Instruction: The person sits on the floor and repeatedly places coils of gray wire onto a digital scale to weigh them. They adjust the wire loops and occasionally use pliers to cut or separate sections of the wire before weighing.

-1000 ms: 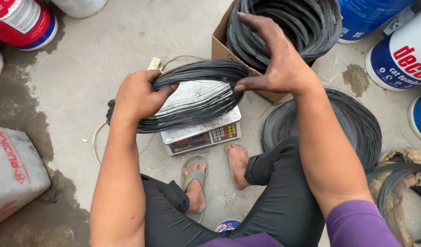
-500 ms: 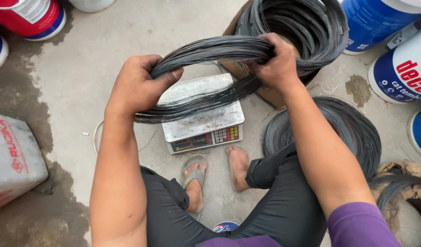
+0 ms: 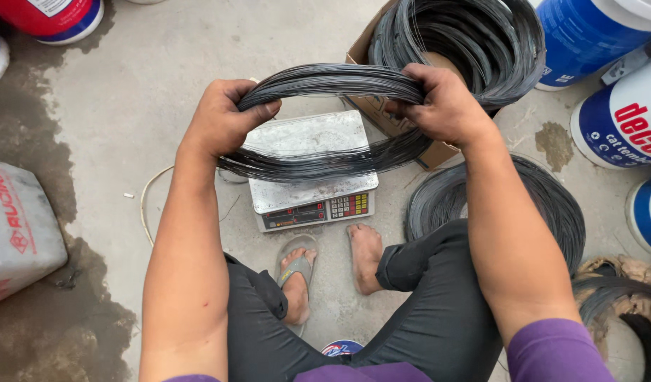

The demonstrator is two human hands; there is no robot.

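Gripping a coil of dark wire (image 3: pixel 325 120) at both ends, the person holds it in the air just above a small digital scale (image 3: pixel 307 173) on the concrete floor (image 3: pixel 163 85). Left hand (image 3: pixel 223 117) is clenched around the left end of the coil, thumb over the top strands. Right hand (image 3: pixel 442 106) is clenched around the right end, fingers curled under. Coil is flattened into a long oval, far strands high, near strands sagging low over the scale's steel platter, not clearly touching it.

Cardboard box (image 3: pixel 378 110) far right of the scale holds a bigger wire bundle (image 3: pixel 456 35). Another flat wire coil (image 3: pixel 495 205) lies on the floor to the right, partly under the person's leg. Paint buckets (image 3: pixel 615 120) stand far right, a red bucket (image 3: pixel 53 14) far left, a grey sack (image 3: pixel 18 226) near left. Bare foot and sandalled foot sit just near of the scale.

Risks, as a judgement: loose strands could spring out of the grip and tangle with the box bundle; the sagging near side could catch the scale edge and shove it; overhang onto the floor or box would spoil a reading; wire ends could scratch the hands.
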